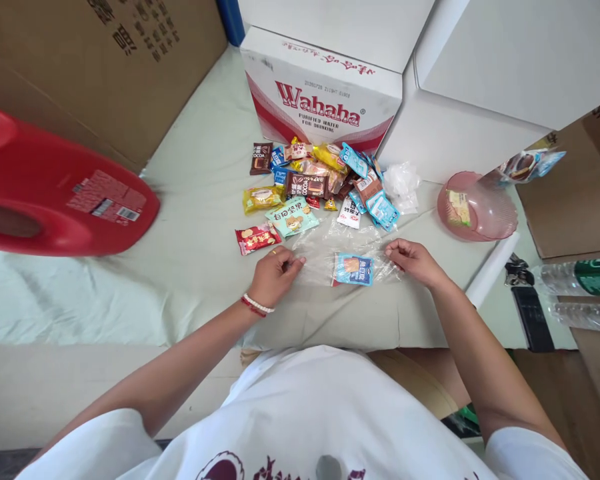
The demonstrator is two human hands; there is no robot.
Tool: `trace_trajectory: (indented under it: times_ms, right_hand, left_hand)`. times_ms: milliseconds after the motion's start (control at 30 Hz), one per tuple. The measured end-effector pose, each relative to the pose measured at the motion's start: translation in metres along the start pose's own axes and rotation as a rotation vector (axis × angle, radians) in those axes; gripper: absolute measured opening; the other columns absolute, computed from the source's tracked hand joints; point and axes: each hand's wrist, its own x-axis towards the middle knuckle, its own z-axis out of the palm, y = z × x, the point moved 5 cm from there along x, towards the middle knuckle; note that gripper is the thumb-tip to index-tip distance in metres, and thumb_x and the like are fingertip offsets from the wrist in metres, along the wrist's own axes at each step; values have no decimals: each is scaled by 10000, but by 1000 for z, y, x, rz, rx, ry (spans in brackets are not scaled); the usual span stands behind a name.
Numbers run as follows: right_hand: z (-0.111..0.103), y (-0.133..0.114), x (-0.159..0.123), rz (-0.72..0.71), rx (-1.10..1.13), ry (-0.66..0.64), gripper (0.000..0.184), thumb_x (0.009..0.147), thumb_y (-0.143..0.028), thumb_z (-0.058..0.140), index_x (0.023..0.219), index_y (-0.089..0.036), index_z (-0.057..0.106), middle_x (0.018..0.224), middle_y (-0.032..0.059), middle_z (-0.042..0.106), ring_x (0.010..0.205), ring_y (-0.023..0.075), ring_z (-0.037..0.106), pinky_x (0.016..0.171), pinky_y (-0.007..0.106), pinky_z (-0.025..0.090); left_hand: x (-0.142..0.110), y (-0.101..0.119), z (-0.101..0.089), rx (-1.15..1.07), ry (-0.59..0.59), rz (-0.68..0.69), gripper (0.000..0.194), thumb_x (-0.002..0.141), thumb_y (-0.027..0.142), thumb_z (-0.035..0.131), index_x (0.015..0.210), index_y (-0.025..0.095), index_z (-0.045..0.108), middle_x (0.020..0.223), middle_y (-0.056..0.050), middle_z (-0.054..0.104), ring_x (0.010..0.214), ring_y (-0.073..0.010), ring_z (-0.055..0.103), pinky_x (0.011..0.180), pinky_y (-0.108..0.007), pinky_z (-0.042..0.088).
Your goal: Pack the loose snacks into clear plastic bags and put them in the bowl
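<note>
A clear plastic bag [330, 250] lies flat on the pale green cloth in front of me, with a blue snack packet [353, 269] inside it. My left hand [275, 273] pinches the bag's left edge, fingers closed. My right hand [414, 260] pinches its right edge the same way. Just beyond the bag lies a pile of several small snack packets [320, 180]: brown cocoa ones, yellow ones, blue ones, a red one [257, 238] and a light green one [291, 218].
A white Wahaha water carton [325, 87] stands behind the pile. A red plastic container [55, 193] lies at left, brown cardboard [105, 60] behind it. At right sit a pink bowl [477, 207], water bottles [580, 277], keys and a dark remote [530, 313].
</note>
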Motion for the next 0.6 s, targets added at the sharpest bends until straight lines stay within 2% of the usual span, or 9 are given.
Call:
trace_trajectory:
  times_ms: [100,167,233,267,300,400,433,500,600]
  right_hand:
    - [-7,-5,-1,-94,-284,170,264,885,-434,605,932,-182,666,845,51,641,702,181,558,662,331,476]
    - [-9,-22,-13,-213,-532,393,220,902,-347,580,995,-182,693,1013,115,658,895,250,594,808,409,508]
    - [0,-43,-31,-346,-698,565,210,931,-288,561,1052,-197,708,1104,139,644,1036,287,575,913,456,493]
    - [10,-52,-37,-408,-722,564,219,950,-265,546,1083,-211,711,1126,135,640,1058,281,575,930,447,493]
    - [24,-58,-41,-465,-712,499,237,966,-246,531,1119,-225,710,1149,125,637,1050,262,587,922,420,504]
    - [71,-60,-38,-545,-649,181,287,997,-229,498,1195,-253,704,1238,103,626,1019,214,620,858,346,537]
    - [82,-57,-35,-539,-648,123,293,1004,-235,495,1204,-254,707,1259,104,622,1037,217,620,858,345,539]
    - [94,-51,-27,-503,-666,93,295,1012,-249,495,1204,-245,718,1264,116,623,1072,237,612,877,364,535]
    - [96,-49,-20,-468,-685,84,300,1015,-258,497,1207,-241,727,1247,126,628,1047,244,612,866,370,530]
  left_hand:
    - [1,0,3,194,114,-39,240,883,384,592,717,212,573,797,-58,591,848,-240,560,785,-366,459]
    - [2,3,7,265,104,-45,220,891,361,573,729,213,582,835,-75,612,930,-270,567,827,-386,463]
    - [3,4,10,287,82,-72,217,903,355,554,743,211,586,856,-80,618,944,-274,577,819,-386,469]
    - [4,3,11,286,75,-91,213,907,354,547,755,210,590,866,-80,618,937,-271,583,806,-382,472]
    - [5,2,12,278,73,-109,203,908,352,544,775,208,598,882,-80,618,930,-267,589,793,-379,476]
    - [8,-1,4,213,137,-118,166,883,343,570,899,189,628,1004,-104,616,955,-265,599,810,-392,495]
    - [7,-1,-2,196,195,-102,188,871,341,587,954,178,631,1054,-120,610,993,-274,597,843,-408,498]
    - [-2,7,-20,207,359,-43,258,856,334,618,1048,160,622,1132,-150,599,1100,-303,574,939,-459,476]
    - [-29,39,-42,321,592,164,220,865,259,631,1077,199,626,1137,-135,633,1154,-308,554,1002,-496,408]
